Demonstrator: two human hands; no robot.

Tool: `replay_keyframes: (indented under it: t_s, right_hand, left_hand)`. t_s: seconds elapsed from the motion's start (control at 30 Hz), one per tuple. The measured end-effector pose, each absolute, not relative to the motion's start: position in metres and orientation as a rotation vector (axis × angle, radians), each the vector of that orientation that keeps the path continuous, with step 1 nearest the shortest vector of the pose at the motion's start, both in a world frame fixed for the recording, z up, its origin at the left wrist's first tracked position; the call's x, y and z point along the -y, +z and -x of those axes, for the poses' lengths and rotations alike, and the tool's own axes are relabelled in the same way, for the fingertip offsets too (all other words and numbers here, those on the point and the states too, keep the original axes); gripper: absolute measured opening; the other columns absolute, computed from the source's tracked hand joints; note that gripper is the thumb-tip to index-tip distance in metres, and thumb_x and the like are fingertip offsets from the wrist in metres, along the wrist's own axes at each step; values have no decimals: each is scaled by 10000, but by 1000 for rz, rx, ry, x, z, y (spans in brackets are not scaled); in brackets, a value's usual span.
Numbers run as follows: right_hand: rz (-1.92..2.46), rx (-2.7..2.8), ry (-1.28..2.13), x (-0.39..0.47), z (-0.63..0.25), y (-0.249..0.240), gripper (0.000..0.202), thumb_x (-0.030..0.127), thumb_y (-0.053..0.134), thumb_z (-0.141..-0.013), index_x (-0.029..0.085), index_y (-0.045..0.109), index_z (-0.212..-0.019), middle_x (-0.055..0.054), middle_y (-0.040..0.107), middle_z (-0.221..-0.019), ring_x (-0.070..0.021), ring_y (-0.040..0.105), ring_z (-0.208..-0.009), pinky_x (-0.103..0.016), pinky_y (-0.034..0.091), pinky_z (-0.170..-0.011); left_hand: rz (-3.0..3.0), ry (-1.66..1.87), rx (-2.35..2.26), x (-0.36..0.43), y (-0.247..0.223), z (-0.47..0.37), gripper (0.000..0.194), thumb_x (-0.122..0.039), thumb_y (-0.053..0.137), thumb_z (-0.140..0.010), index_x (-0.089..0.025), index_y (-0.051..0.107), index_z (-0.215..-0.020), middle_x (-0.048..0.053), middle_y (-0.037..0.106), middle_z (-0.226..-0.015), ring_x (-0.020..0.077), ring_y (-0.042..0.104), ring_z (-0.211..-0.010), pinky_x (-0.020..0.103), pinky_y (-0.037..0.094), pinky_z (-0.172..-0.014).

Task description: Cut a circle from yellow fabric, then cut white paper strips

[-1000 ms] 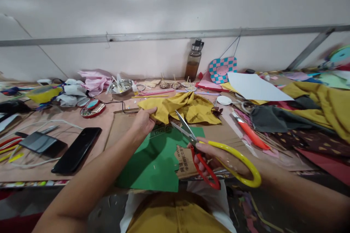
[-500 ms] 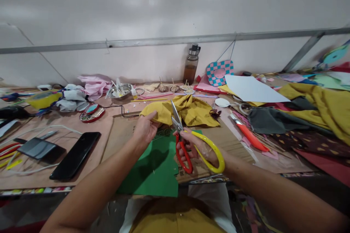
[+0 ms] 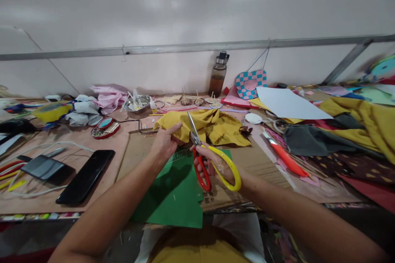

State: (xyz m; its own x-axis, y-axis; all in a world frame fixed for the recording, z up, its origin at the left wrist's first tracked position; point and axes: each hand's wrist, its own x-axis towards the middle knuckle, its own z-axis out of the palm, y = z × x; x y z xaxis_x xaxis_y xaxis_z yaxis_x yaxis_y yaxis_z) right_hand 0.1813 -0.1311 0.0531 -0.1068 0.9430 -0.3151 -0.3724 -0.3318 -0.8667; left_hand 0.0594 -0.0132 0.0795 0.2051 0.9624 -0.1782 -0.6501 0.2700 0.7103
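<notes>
My left hand pinches the left end of a crumpled mustard-yellow cloth between thumb and fingers. In my right hand is a pair of scissors with one yellow and one red handle loop. Its blades point up and away from me, lying across the cloth near my left hand. One blade shows above the fabric; how far the other goes under it is hard to see. Beneath both hands lie a green sheet and a flat piece of brown cardboard.
To the left are a black phone, a white cable and a small open red case. A bottle stands at the back. On the right lie an orange utility knife, white paper and piled cloth.
The scissors have shifted left along the cloth, closer to my left hand, and their handles have drawn a little nearer together. My left hand still grips the cloth.
</notes>
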Motion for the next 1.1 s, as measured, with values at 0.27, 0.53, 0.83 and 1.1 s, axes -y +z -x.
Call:
replay_keyframes:
  t_s: [0.27,0.53,0.83,1.1]
  right_hand:
    - [1092,794,1628,121,-169,49,483,662,710,-776,251,474,-869,89,499,-600,-93,448,-451,-221,390,-432]
    - [1130,673,1638,120,-158,59,578,661,765,-669,253,464,-947,96,486,-634,-66,410,-475,-172,318,-428]
    - [1052,682,1629,120,-159,46,460,611,716,-784,254,467,-933,91,470,-669,-44,367,-467,-138,253,-411]
    - [1060,661,1638,126,-161,45,466,608,746,-763,250,507,-940,94,462,-647,-31,320,-441,-127,202,-393]
  left_hand:
    - [-498,1296,-709,7,80,-57,488,88,647,-771,-191,689,-1169,30,791,-918,143,731,-667,248,608,-690]
    - [-550,1286,-690,8,77,-57,528,93,646,-756,-206,667,-1191,5,784,-849,149,723,-633,266,615,-668]
    - [-547,1277,-709,11,73,-58,605,75,695,-722,-251,650,-1230,2,790,-914,157,736,-665,280,625,-722]
    - [-588,1304,-670,9,68,-58,601,67,714,-697,-243,651,-1208,25,790,-1018,198,766,-827,279,624,-709]
